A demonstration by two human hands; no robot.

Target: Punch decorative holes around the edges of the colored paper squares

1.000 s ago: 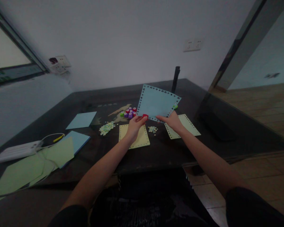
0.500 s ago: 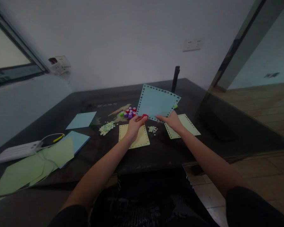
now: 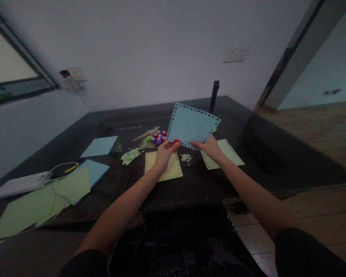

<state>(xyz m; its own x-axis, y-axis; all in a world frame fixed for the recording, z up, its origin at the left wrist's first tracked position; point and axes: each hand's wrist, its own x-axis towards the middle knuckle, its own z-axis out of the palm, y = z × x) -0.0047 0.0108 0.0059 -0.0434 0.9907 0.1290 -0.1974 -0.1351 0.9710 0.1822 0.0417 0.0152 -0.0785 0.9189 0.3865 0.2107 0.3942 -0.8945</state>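
Observation:
A blue sheet of paper (image 3: 192, 125) with small shaped holes punched along its edges is held up, tilted, above the table. My left hand (image 3: 164, 154) is closed on a small red craft punch (image 3: 177, 142) at the sheet's lower edge. My right hand (image 3: 210, 148) pinches the same sheet near its lower right, thumb on the front; its other fingers are hidden behind. Below lie a yellow sheet (image 3: 171, 169) and a pale green sheet (image 3: 226, 154), both with punched borders. Small paper bits (image 3: 186, 157) lie between them.
Several coloured punches (image 3: 158, 137) stand left of the raised sheet, near a heap of paper bits (image 3: 130, 156). Blue paper (image 3: 99, 147), green sheets (image 3: 46, 200) and a white power strip (image 3: 20, 185) with a cable lie left. A black upright object (image 3: 214, 96) stands behind.

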